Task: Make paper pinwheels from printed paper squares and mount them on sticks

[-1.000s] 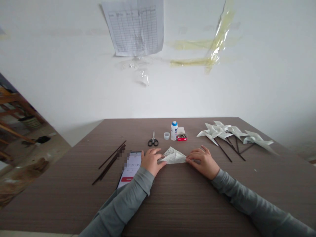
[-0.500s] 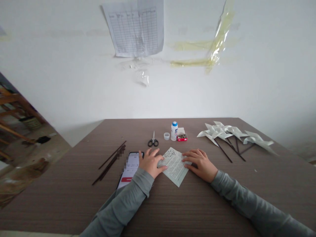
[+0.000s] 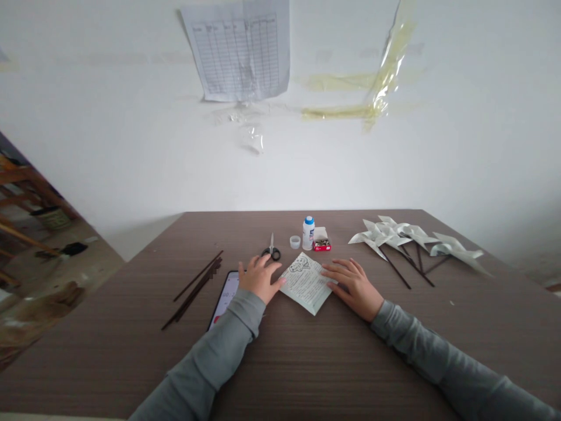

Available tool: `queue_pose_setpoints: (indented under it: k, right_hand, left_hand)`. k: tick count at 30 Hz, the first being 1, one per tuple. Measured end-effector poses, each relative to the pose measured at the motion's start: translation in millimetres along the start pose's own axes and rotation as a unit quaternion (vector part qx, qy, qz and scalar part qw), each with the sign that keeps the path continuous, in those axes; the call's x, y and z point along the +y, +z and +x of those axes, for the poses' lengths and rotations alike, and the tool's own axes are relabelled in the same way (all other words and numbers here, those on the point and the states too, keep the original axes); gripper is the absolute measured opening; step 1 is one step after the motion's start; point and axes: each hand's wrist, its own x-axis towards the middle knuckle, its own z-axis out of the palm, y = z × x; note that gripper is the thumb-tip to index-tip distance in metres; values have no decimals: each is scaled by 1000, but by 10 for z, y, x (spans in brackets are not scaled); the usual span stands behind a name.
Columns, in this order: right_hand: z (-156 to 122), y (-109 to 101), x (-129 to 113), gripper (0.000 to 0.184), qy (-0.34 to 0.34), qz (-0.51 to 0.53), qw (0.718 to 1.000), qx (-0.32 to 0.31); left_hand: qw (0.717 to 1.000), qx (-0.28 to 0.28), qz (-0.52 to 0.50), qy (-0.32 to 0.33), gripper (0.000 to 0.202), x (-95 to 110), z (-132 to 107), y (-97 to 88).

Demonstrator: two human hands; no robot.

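Observation:
A square sheet of printed paper [image 3: 305, 284] lies flat on the wooden-look table [image 3: 131, 362], turned like a diamond, with a cartoon drawing at its far corner. My right hand [image 3: 353, 286] rests on the table with its fingers on the sheet's right edge. My left hand [image 3: 259, 278] lies with spread fingers left of the sheet, its fingertips just short of the black-handled scissors [image 3: 271, 250]. Its thumb nearly reaches the sheet's left corner. A smartphone [image 3: 227, 292] lies partly under my left hand and sleeve.
Dark thin sticks [image 3: 195, 289] lie left of the phone. A white glue bottle [image 3: 308, 233], small cup [image 3: 295, 241] and red box of pins [image 3: 321, 240] stand at the back. Paper pinwheels on dark sticks [image 3: 401, 240] lie at the right.
The folded triangle of paper has opened into a flat square diamond. My left hand has moved forward toward the scissors, and the sheet has shifted slightly forward.

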Motion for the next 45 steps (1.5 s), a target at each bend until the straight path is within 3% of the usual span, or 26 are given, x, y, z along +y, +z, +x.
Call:
queue_pose_setpoints:
  k: [3, 8, 17, 20, 26, 29, 33, 37, 41, 45]
  right_hand:
    - [1, -40, -6, 41, -13, 10, 999, 32]
    - [9, -160, 11, 38, -41, 18, 998, 43]
    - [8, -173, 51, 35, -74, 27, 994, 75]
    - [2, -167, 44, 36, -73, 29, 995, 66]
    - [-6, -114, -1, 36, -49, 47, 996, 50]
    - [12, -106, -29, 39, -31, 55, 996, 56]
    - [42, -130, -55, 38, -36, 69, 996, 50]
    - [57, -142, -70, 36, -39, 85, 995, 41]
    - [73, -195, -98, 37, -37, 88, 995, 21]
    - [69, -204, -177, 41, -50, 73, 996, 17]
  left_hand:
    - [999, 9, 28, -40, 48, -106, 135, -130]
    - [994, -35, 75, -73, 34, -134, 298, -301]
    - [992, -37, 88, -86, 48, -39, 426, -389]
    - [991, -50, 85, -87, 40, -64, 476, -377]
    - [997, -16, 51, -56, 20, -122, 473, -334]
    - [999, -1, 42, -33, 24, -81, 413, -376]
    - [998, 63, 3, 23, 27, 76, 254, -418]
    - [992, 78, -22, 98, 24, 306, 39, -311]
    - [989, 55, -38, 132, 23, 514, -95, -41]
    - [987, 23, -40, 154, 24, 593, -111, 239]
